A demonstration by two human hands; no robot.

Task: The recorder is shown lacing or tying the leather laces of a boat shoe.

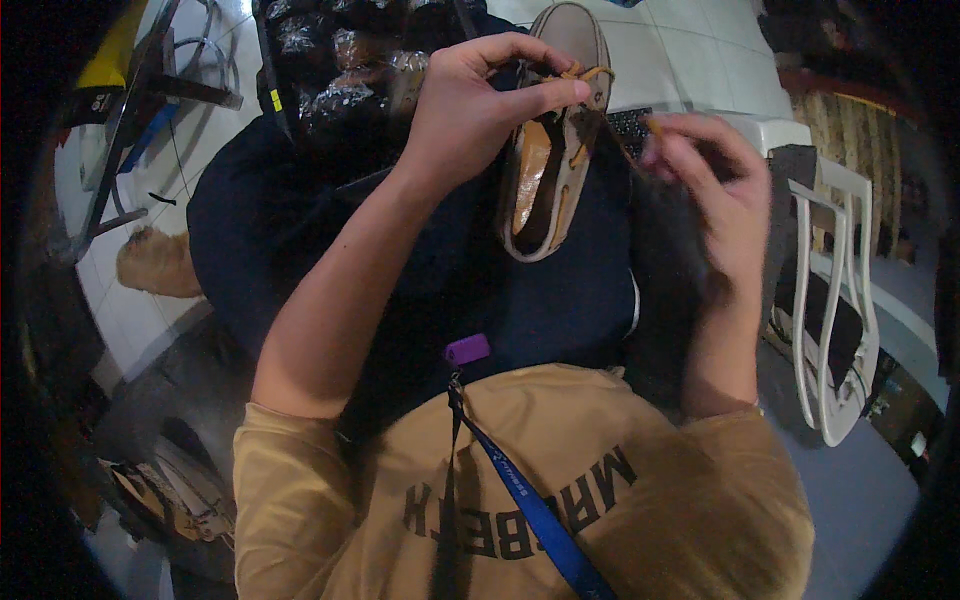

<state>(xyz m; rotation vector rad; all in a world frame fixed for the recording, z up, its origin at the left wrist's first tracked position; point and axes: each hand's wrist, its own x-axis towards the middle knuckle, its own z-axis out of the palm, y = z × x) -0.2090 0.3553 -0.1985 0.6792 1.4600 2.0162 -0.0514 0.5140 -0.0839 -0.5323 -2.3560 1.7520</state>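
Observation:
A grey-tan boat shoe point(577, 35) rests on my lap, its toe pointing away from me and its opening facing up. Orange-brown laces point(572, 185) run along its side and across its front. At the lace by the tongue, my left hand point(480, 100) is closed in a pinch, thumb and forefinger meeting over the shoe. To the right of the shoe my right hand point(715, 180) is raised, its fingertips pinched on a lace end point(655, 126). A thin stretch of lace seems to run from the shoe toward that hand, partly blurred.
A black rack point(275, 95) with several plastic-wrapped items stands ahead on the left. White plastic chair parts point(860, 300) are at the right, near a white-topped surface point(765, 130). A lanyard with a purple tag point(467, 349) hangs at my chest. More shoes point(185, 490) lie at lower left.

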